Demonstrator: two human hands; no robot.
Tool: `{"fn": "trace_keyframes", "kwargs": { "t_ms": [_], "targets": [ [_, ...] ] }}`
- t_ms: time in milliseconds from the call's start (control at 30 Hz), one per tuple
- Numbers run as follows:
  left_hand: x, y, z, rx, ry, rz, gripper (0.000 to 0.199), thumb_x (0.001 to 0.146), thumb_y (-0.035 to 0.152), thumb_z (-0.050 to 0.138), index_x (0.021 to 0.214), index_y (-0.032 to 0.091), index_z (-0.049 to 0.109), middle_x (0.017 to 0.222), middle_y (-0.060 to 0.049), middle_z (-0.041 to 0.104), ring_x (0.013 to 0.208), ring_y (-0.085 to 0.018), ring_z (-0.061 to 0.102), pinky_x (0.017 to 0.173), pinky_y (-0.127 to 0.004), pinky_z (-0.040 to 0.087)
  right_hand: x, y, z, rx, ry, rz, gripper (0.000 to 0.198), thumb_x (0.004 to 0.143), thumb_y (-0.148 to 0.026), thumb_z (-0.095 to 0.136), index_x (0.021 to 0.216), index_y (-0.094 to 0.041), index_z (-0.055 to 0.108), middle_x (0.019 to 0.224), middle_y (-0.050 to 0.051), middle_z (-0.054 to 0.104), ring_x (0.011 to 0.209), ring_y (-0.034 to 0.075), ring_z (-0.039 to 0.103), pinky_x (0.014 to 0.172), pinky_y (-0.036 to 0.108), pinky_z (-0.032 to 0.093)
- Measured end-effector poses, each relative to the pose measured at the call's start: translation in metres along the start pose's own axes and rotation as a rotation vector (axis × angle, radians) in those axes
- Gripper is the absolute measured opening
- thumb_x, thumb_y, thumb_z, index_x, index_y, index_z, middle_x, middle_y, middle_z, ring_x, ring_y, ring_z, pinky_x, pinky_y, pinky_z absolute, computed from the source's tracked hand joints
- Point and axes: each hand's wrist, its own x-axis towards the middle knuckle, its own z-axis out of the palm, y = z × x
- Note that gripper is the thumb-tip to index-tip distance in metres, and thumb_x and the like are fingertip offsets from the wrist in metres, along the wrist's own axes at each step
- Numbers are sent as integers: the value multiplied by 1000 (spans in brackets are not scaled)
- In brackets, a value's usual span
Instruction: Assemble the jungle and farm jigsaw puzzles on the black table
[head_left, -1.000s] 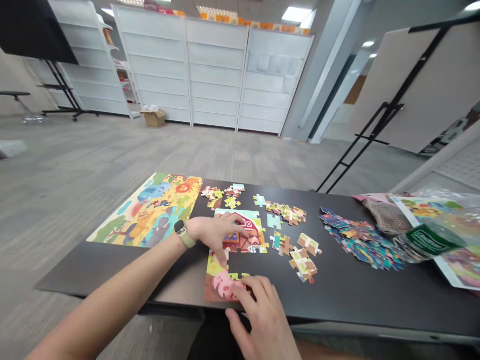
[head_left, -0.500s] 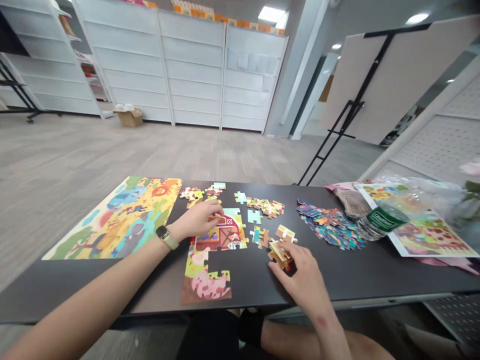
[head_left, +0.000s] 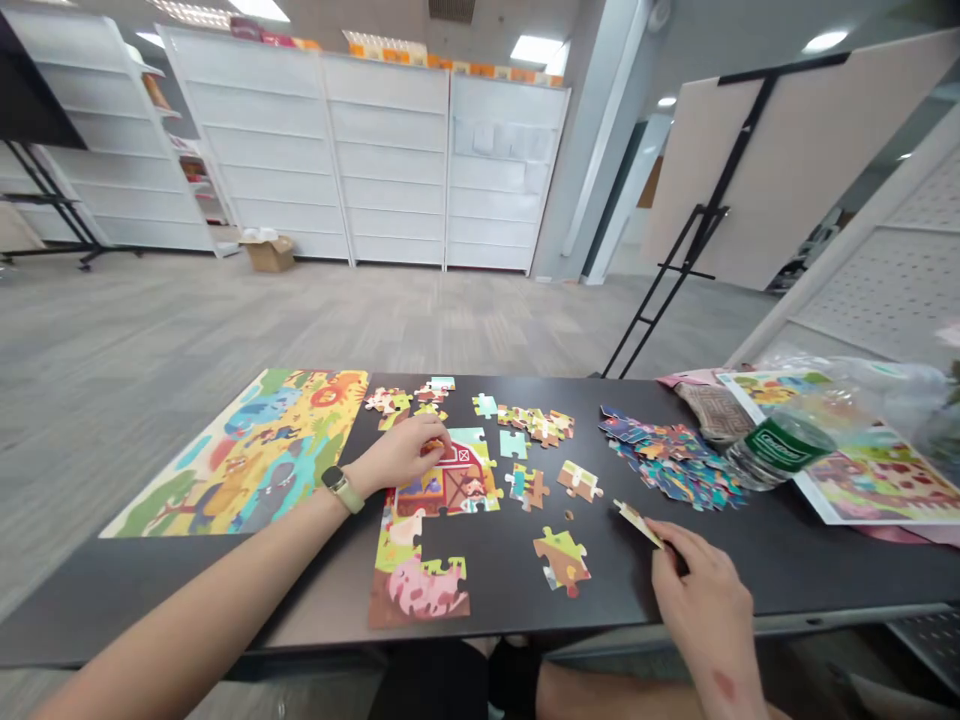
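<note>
My right hand (head_left: 701,585) pinches a puzzle piece (head_left: 637,522) held on edge above the table, to the right of the loose pieces. My left hand (head_left: 401,455) has its fingers curled together at the upper left of a partly joined barn puzzle (head_left: 450,485); what its fingertips hold, if anything, is hidden. Below the barn, joined pieces show a pink spotted pig (head_left: 424,590), with a gap to their upper right. A green-and-brown piece (head_left: 562,560) lies between the puzzle and my right hand. Above it are brown-and-cream pieces (head_left: 580,481) and teal-and-brown pieces (head_left: 527,487).
A finished animal puzzle (head_left: 247,450) lies on the left of the black table (head_left: 315,590). More loose pieces (head_left: 536,424) sit behind the barn. On the right are a pile of dark blue pieces (head_left: 671,455), a plastic bottle (head_left: 780,447) and printed picture sheets (head_left: 877,480).
My right hand has moved right, away from the loose pieces, with a puzzle piece in its fingers. The green-and-brown piece now lies uncovered. My left hand has stayed at the barn.
</note>
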Motion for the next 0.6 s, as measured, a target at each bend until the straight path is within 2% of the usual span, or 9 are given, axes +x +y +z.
{"fn": "trace_keyframes", "kwargs": {
  "t_ms": [100,200,300,400,467,533,600],
  "targets": [
    [0,-1,3,4,-3,6,15,89,17,51,91,19,66,94,-6,63,88,-20,60,81,-33,49,-4,-2,-4,-41,-17,-49,40,83,-22,41,106,-19,73,116,13,69,102,31,61,91,50,49],
    [0,-1,4,15,-3,18,16,88,15,50,91,19,65,94,-5,63,89,-20,60,82,-33,48,-18,-28,-8,39,-12,-126,41,88,-21,40,116,-18,69,125,13,64,113,31,57,97,50,47],
    [0,2,3,19,-6,21,16,89,15,50,91,19,65,92,-5,63,89,-20,60,81,-32,48,-40,-61,-6,152,-62,-205,31,92,-34,52,115,-21,66,120,12,66,113,30,58,96,48,48],
    [0,5,1,9,-11,20,15,89,17,50,90,19,65,92,-5,63,88,-20,60,80,-32,49,-58,-83,-2,153,-109,-245,37,87,-46,63,115,-22,65,116,11,69,108,30,61,91,49,50],
    [0,6,1,4,-17,26,15,89,17,50,90,19,65,93,-6,63,89,-20,60,81,-33,49,-61,-88,-1,157,-131,-244,34,87,-44,63,112,-22,66,117,11,70,108,30,62,89,49,52],
    [0,7,1,4,-20,34,14,89,16,51,90,19,65,93,-5,63,89,-20,60,81,-33,49,-56,-84,-4,198,-220,-282,29,89,-36,59,114,-23,66,120,10,69,111,29,62,91,47,53],
    [0,6,1,5,-16,39,14,89,16,51,91,19,65,93,-5,63,90,-20,60,82,-32,48,-44,-73,-9,228,-318,-350,34,91,-26,51,122,-25,64,127,8,67,118,26,60,96,46,52]
  ]
}}
